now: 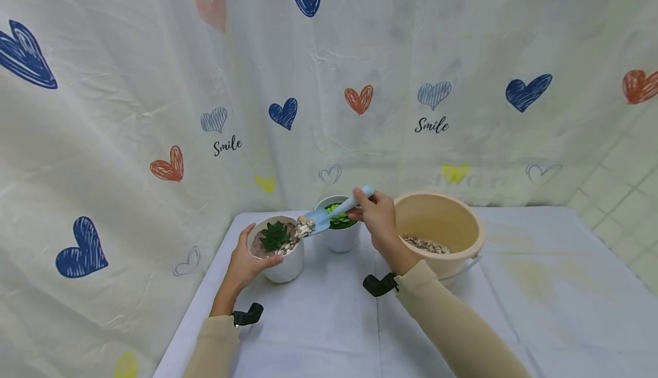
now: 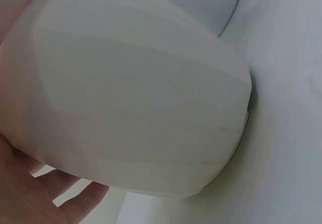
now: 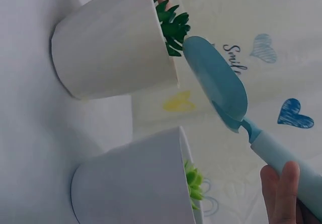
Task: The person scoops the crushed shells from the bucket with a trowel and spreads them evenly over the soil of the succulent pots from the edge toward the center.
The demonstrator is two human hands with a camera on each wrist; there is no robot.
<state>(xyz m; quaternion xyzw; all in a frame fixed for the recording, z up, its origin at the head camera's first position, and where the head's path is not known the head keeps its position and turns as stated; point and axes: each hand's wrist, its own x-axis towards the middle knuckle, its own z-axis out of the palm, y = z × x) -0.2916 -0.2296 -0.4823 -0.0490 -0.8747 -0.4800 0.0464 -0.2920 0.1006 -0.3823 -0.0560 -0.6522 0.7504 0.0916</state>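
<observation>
Two beige sleeves (image 1: 465, 321) run off the bottom edge of the head view. The left hand (image 1: 244, 265) is clamped round the front pot (image 1: 285, 266), thumb along its near rim and the other fingers spread with gaps around its left side; in the left wrist view the white wall hides most of the grip. A dark-green succulent (image 1: 275, 235) stands in the front pot, with pale stones (image 1: 283, 249) beside it.

The blue trowel (image 1: 323, 218) is over the right rim of the front pot, scoop toward the succulent, its long axis slanting up and away to the right. Whether its tip touches the leaves cannot be told. Pebbles (image 1: 306, 227) lie in the scoop; only its underside shows in the right wrist view. The right hand (image 1: 381, 221) has its fingers closed on the handle, well behind the scoop, and the handle's end protrudes past them.

Right of and behind the front pot, a back pot (image 1: 343, 240) with a light-green succulent (image 1: 336, 220) is partly covered by the trowel. Farther right on the worktop (image 1: 329, 321) stands a cream bucket (image 1: 437, 209), its gravel (image 1: 425, 245) partly hidden by the near wall. Behind the front pot hangs a heart-printed curtain (image 1: 360, 35).
</observation>
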